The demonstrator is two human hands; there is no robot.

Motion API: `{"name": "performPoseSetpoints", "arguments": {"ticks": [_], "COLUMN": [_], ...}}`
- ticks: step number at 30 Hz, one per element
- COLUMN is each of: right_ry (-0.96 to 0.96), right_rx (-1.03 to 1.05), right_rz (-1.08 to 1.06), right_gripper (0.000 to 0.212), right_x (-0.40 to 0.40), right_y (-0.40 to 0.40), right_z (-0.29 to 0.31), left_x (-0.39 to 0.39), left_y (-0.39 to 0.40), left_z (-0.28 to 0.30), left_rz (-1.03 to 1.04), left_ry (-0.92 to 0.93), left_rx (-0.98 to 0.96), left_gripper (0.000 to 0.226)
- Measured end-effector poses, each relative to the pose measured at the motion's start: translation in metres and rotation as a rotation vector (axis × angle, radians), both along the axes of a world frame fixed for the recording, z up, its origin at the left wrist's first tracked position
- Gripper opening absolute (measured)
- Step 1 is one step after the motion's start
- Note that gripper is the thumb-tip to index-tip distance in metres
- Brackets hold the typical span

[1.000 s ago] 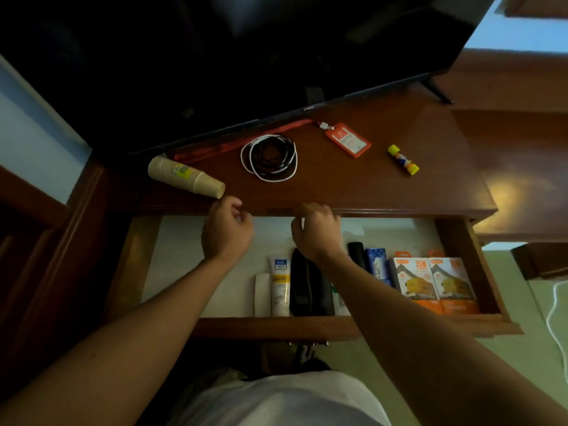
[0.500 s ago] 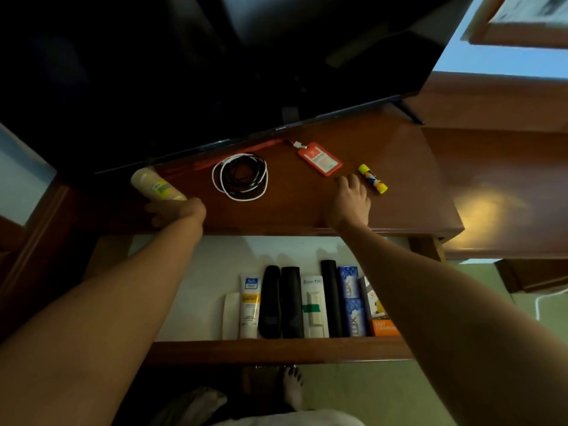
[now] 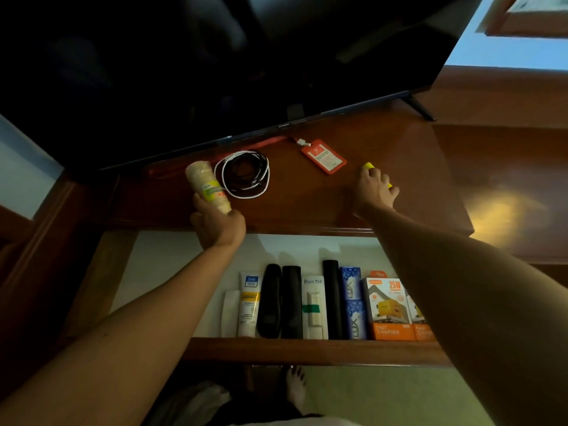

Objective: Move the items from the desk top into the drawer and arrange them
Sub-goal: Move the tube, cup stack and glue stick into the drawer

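a glossy dark wood desk [image 3: 307,207] is seen under a black tv [image 3: 215,72]. a stack of paper cups [image 3: 207,186] is gripped by the left hand [image 3: 218,226] at 10 o'clock; a yellow glue stick [image 3: 368,166] is covered by the right hand [image 3: 375,190], fingers curled over it, at 2 o'clock. the open drawer [image 3: 307,348] lies at 6 o'clock.

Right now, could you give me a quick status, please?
Left hand grips paper cup stack. Right hand on yellow glue stick. Cables, badge on desk.
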State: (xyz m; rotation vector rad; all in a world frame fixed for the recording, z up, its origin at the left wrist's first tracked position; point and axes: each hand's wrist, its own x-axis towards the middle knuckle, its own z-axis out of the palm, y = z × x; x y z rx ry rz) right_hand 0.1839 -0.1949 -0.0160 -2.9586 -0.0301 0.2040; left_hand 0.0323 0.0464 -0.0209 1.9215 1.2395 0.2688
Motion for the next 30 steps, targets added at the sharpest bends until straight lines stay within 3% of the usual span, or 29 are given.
{"name": "performPoseSetpoints", "arguments": {"ticks": [3, 6, 13, 15, 23, 30], "right_ry": [0.009, 0.079, -0.05, -0.093, -0.119, 0.044], "right_rx": [-0.023, -0.025, 0.046, 0.083, 0.627, 0.782], "right_rz": [0.01, -0.003, 0.118, 0.142, 0.151, 0.194], "right_gripper": [0.089, 0.089, 0.034, 0.027, 0.028, 0.033], "right_x": [0.005, 0.011, -0.008, -0.021, -0.103, -0.188], "right_y": [-0.003, -0.006, -0.001, 0.007, 0.078, 0.14], "right_z": [-0.001, -0.003, -0.011, -0.015, -0.021, -0.045], "left_x": [-0.001, 0.0, 0.008, 0.008, -0.026, -0.103], "left_y": [-0.002, -0.005, -0.011, -0.012, -0.002, 0.024], "left_z": [-0.005, -0.008, -0.01, -0.01, -0.009, -0.03], "left_rz": [-0.069, -0.11, -0.148, -0.163, -0.2, -0.289], "left_ry": [-0.004, -0.02, -0.03, -0.027, -0.09, -0.157], "left_rx": [0.065, 0.108, 0.119, 0.121, 0.094, 0.05], "left_gripper": [0.086, 0.086, 0.084, 0.085, 0.084, 0.079]}}
